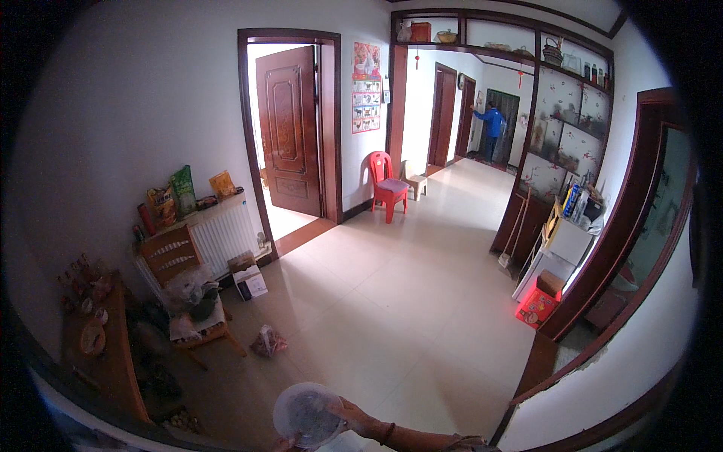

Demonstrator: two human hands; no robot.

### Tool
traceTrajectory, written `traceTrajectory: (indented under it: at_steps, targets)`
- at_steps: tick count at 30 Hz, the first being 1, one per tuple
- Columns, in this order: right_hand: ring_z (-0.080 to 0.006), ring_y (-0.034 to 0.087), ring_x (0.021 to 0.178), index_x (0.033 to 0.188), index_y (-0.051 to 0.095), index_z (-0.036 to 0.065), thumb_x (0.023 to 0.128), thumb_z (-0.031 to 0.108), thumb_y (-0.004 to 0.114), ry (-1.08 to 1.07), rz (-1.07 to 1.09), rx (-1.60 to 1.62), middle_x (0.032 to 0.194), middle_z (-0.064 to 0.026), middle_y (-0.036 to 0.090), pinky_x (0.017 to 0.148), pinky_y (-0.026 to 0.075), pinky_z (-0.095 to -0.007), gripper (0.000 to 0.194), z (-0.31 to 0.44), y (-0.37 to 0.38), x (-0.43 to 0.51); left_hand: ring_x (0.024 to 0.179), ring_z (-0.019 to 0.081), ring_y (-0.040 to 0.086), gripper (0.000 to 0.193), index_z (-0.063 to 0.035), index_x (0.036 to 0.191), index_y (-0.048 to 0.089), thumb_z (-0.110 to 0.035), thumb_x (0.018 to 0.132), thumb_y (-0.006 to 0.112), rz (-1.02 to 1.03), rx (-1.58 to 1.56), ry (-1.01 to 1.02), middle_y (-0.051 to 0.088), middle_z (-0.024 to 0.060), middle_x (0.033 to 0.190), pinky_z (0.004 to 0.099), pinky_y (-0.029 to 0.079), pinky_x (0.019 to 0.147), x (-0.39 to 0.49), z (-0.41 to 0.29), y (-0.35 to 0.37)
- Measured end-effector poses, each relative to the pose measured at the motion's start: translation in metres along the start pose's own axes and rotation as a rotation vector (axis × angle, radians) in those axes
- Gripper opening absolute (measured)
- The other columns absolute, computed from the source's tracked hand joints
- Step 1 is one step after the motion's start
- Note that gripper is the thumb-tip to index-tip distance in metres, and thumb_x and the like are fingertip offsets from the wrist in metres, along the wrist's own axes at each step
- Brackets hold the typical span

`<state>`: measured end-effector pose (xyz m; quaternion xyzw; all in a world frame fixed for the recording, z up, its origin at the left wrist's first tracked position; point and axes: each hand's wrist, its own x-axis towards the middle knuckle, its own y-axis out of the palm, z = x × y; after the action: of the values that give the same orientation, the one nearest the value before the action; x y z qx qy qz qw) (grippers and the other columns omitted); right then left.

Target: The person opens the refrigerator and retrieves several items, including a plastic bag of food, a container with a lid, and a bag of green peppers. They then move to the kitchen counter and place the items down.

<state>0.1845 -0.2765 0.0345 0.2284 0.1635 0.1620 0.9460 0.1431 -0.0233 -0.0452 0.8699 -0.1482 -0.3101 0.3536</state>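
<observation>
A round, see-through plastic bowl (308,415) is held low at the bottom of the picture, above the tiled floor. My right hand (353,417) grips its right side, with a dark band around the wrist. At the bowl's lower left rim, the fingers of my left hand (287,444) show; the rest of that hand is cut off by the picture's edge. What lies in the bowl, if anything, is too blurred to tell.
At left stand a wooden table (125,350) and a chair (169,248) loaded with bags. A plastic bag (269,341) and a white box (248,282) lie on the floor. Right are a red carton (539,302) and a doorway. Far back, a person in blue (491,121) stands near a door.
</observation>
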Motion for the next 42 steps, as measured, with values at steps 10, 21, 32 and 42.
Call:
traceTrajectory:
  at_steps: [10,21,32,42]
  targets:
    - [-0.0224,0.050,0.118,0.143,0.026,0.014,0.094,0.043,0.051,0.082,0.082,-0.132,0.134,-0.0066,0.044,0.088,0.051,-0.0437,0.062,0.000,0.007,-0.013,0.125,0.0341,0.044,0.074,-0.0030,0.139,0.035,-0.036,0.080,0.064,0.159,-0.214,-0.035,0.043,0.0161,0.139,0.0486,0.034,0.106,0.005,0.051,-0.064]
    - [-0.0190,0.048,0.116,0.139,0.032,0.009,0.094,0.038,0.053,0.026,0.101,-0.184,0.129,-0.0074,0.048,0.090,0.048,-0.0384,0.058,-0.031,0.028,-0.031,0.128,0.0329,0.040,0.068,-0.0038,0.140,0.033,-0.034,0.085,0.059,-0.043,-0.070,0.156,0.040,0.0146,0.141,0.0477,0.032,0.107,-0.066,0.024,0.029]
    - [-0.0198,0.050,0.115,0.138,0.031,0.006,0.094,0.034,0.055,0.050,0.138,-0.012,0.127,-0.0094,0.049,0.096,0.044,-0.0351,0.057,-0.057,0.059,-0.051,0.126,0.0328,0.042,0.067,-0.0033,0.137,0.036,-0.033,0.082,0.062,-0.037,-0.070,0.135,0.042,0.0150,0.138,0.0482,0.033,0.107,-0.076,0.018,0.035]
    - [-0.0204,0.047,0.119,0.138,0.032,0.004,0.093,0.034,0.056,0.020,0.143,0.002,0.130,-0.0105,0.047,0.100,0.041,-0.0365,0.058,-0.075,0.066,-0.057,0.124,0.0328,0.043,0.067,-0.0027,0.135,0.039,-0.032,0.080,0.065,-0.028,-0.076,0.153,0.045,0.0154,0.136,0.0486,0.033,0.106,-0.086,0.021,0.032]
